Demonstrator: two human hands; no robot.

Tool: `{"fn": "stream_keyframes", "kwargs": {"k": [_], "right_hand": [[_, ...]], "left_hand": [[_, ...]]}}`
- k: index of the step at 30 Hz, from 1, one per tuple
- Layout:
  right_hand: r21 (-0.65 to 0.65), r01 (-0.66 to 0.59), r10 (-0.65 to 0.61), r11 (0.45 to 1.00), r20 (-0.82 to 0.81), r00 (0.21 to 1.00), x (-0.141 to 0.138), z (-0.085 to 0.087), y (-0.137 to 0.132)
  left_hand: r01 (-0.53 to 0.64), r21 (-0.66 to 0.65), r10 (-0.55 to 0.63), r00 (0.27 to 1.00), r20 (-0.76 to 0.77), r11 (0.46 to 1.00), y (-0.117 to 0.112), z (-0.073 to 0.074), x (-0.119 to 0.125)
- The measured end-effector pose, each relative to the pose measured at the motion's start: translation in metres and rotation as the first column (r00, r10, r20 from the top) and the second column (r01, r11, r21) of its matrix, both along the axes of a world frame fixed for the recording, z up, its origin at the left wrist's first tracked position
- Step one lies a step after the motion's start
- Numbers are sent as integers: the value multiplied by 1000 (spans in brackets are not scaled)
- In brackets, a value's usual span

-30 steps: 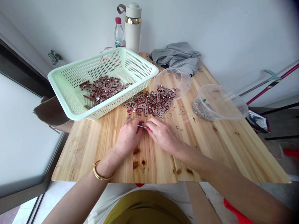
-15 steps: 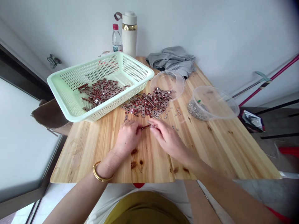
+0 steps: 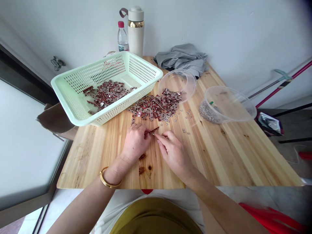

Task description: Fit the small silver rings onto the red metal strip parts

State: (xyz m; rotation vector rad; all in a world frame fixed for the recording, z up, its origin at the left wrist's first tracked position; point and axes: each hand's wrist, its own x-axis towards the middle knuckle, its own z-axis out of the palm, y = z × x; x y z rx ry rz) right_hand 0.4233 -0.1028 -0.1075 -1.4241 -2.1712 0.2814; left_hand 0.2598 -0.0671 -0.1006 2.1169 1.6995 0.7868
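Observation:
My left hand [image 3: 136,141] rests on the wooden table [image 3: 219,156] with its fingers curled round a small red-brown strip [image 3: 154,130] that sticks out to the right. My right hand [image 3: 173,152] lies beside it, fingertips pinched at the strip's near end; what they pinch is too small to name. Just beyond both hands lies a loose pile of the same red-brown strips [image 3: 156,105]. Small silver pieces [image 3: 185,117] are scattered to the right of the pile.
A pale green slotted basket [image 3: 70,87] at the back left holds more strips. Two clear plastic bowls stand at the right, one tipped [image 3: 179,81], one [image 3: 231,104] with silver pieces. A thermos [image 3: 136,29], a water bottle [image 3: 122,37] and grey cloth [image 3: 185,58] sit at the back.
My right hand drew back from the strip's end, then returned to it. The strip in my left hand now tilts up to the right. The head view shifted slightly.

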Motion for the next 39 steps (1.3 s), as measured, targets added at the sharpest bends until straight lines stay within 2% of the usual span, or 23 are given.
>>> {"fn": "stream_keyframes", "kwargs": {"k": [9,23,31,39], "right_hand": [[159,65,-99,985,218,971,-8,-1,-9],[158,15,-69,987,338,939,-11,-2,-9],[-21,53,-50,998,111,993,-2,1,-2],[-100,51,-28,994,217,976,-7,11,-3]], "left_hand": [[-8,2,8,1000,-16,1000,1,-2,1],[-10,0,10,1000,1,1000,2,-3,1],[-3,-29,3,1000,-24,1000,1,5,1],[-3,-15,2,1000,-10,1000,2,5,1]]}}
